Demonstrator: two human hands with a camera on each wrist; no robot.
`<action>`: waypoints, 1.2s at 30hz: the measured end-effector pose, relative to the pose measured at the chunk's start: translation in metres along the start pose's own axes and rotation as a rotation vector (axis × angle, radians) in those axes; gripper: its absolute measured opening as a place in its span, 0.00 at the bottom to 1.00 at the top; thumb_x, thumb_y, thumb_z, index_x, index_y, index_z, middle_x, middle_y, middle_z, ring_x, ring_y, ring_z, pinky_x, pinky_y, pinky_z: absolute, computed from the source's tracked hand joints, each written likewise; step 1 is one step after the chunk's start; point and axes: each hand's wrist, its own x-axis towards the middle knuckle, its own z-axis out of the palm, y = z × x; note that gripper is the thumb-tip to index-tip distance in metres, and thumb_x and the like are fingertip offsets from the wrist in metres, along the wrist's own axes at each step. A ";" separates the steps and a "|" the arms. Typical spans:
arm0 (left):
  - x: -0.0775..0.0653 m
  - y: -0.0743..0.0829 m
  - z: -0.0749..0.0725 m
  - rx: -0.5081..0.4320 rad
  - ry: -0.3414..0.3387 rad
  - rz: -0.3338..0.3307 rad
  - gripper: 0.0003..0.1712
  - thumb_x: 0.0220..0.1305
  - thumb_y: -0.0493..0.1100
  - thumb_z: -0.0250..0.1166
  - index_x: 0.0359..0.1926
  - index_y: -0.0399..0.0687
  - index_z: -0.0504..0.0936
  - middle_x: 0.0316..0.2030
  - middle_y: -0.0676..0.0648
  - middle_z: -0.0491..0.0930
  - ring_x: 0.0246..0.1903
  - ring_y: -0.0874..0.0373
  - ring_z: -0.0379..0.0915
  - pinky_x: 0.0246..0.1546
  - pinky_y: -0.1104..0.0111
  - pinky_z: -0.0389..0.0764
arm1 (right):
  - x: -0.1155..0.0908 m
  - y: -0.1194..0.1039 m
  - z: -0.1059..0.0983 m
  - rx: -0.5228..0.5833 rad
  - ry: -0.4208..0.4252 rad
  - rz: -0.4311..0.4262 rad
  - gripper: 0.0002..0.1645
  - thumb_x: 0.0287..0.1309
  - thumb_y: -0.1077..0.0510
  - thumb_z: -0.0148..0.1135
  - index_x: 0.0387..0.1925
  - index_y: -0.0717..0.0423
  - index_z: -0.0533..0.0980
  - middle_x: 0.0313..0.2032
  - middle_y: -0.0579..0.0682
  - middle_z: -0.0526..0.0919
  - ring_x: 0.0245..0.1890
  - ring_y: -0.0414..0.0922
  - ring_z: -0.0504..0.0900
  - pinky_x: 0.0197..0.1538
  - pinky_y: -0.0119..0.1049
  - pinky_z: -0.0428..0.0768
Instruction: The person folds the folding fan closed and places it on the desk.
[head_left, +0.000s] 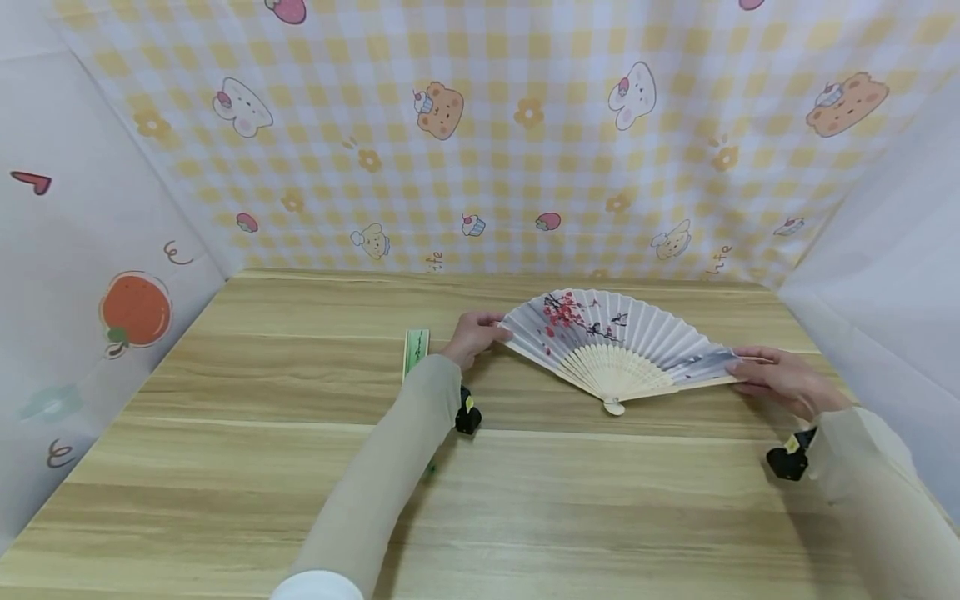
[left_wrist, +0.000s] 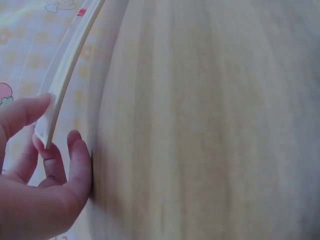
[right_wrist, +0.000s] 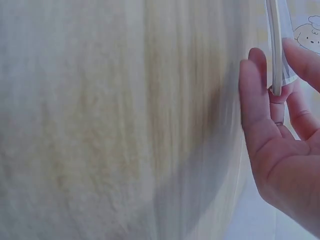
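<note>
A folding fan is spread wide, its pale cloth printed with red blossoms and dark branches, its light ribs meeting at a pivot toward the person. My left hand pinches the fan's left end; in the left wrist view, thumb and fingers of the left hand hold the corner of the outer rib. At the opposite end, my right hand pinches the other outer rib. The right wrist view has the right hand with its thumb and fingers about that rib's tip.
A narrow green box lies on the wooden table, partly hidden beneath the left forearm. Behind the table hangs a yellow checked curtain with cartoon prints. White cloth walls stand at both sides.
</note>
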 end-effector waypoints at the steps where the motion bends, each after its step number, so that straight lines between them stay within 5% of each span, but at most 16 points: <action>1: -0.001 0.000 0.000 -0.018 0.002 -0.008 0.18 0.49 0.32 0.65 0.45 0.42 0.77 0.36 0.46 0.74 0.32 0.57 0.72 0.35 0.71 0.77 | 0.000 0.000 0.000 0.039 -0.005 0.001 0.10 0.55 0.67 0.55 0.35 0.49 0.70 0.32 0.42 0.76 0.32 0.37 0.78 0.40 0.31 0.79; 6: -0.006 0.004 -0.002 -0.091 0.010 -0.062 0.21 0.50 0.30 0.63 0.48 0.41 0.75 0.35 0.46 0.72 0.30 0.58 0.72 0.37 0.71 0.77 | 0.000 0.000 0.004 0.139 -0.004 0.001 0.13 0.56 0.68 0.54 0.32 0.45 0.74 0.30 0.45 0.78 0.31 0.39 0.79 0.38 0.31 0.79; 20: -0.011 0.005 -0.004 -0.190 0.014 -0.050 0.23 0.50 0.25 0.58 0.50 0.37 0.71 0.43 0.39 0.75 0.34 0.54 0.74 0.39 0.68 0.78 | -0.004 -0.004 0.014 0.198 0.016 -0.019 0.13 0.55 0.66 0.56 0.33 0.43 0.75 0.30 0.45 0.78 0.30 0.39 0.80 0.36 0.30 0.79; 36: -0.023 0.007 -0.018 -0.151 0.004 -0.036 0.22 0.52 0.27 0.59 0.51 0.39 0.71 0.44 0.39 0.76 0.28 0.57 0.73 0.31 0.71 0.79 | -0.007 -0.007 0.019 0.366 -0.073 -0.083 0.17 0.56 0.71 0.51 0.35 0.47 0.77 0.32 0.48 0.78 0.33 0.41 0.80 0.40 0.30 0.78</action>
